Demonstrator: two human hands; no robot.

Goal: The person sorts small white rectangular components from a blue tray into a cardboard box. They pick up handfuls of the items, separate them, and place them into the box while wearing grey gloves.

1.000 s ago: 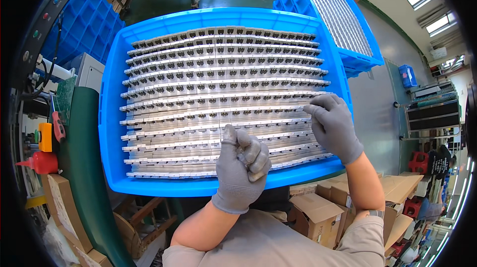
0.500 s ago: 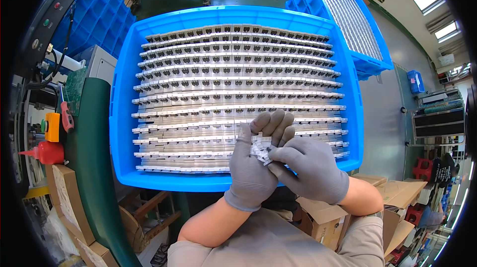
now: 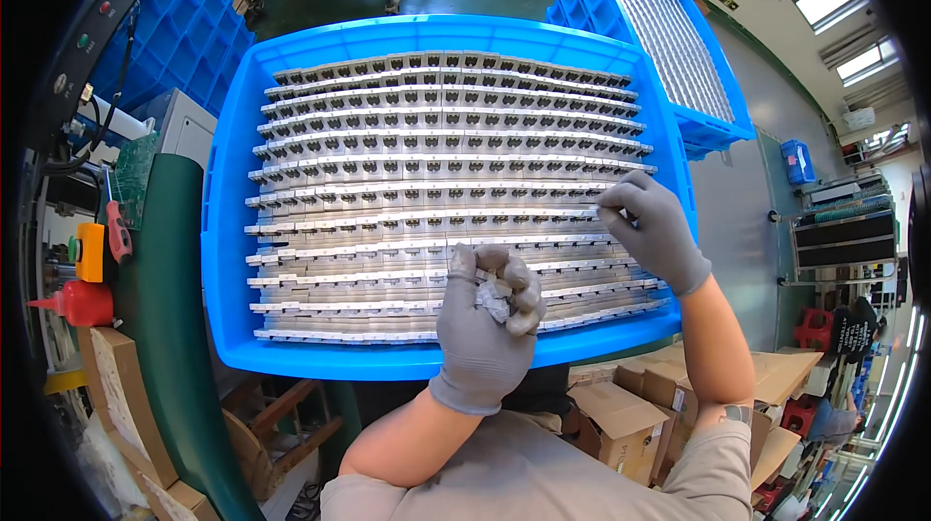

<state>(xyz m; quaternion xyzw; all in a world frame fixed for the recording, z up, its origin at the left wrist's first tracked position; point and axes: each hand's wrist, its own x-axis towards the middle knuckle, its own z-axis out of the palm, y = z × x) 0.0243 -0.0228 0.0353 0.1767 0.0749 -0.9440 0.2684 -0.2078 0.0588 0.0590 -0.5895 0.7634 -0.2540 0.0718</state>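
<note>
Left hand (image 3: 482, 339) cups pale pieces (image 3: 494, 299) while right hand (image 3: 661, 236) pinches above strips (image 3: 446, 172) filling a blue crate (image 3: 227, 230).

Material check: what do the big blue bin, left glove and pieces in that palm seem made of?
Blue bin: likely plastic, satin sheen, moulded rim. Left glove: seemingly knit fabric, matte, with a ribbed cuff. Pieces: pale, faintly shiny, perhaps plastic; too small to settle.
</note>
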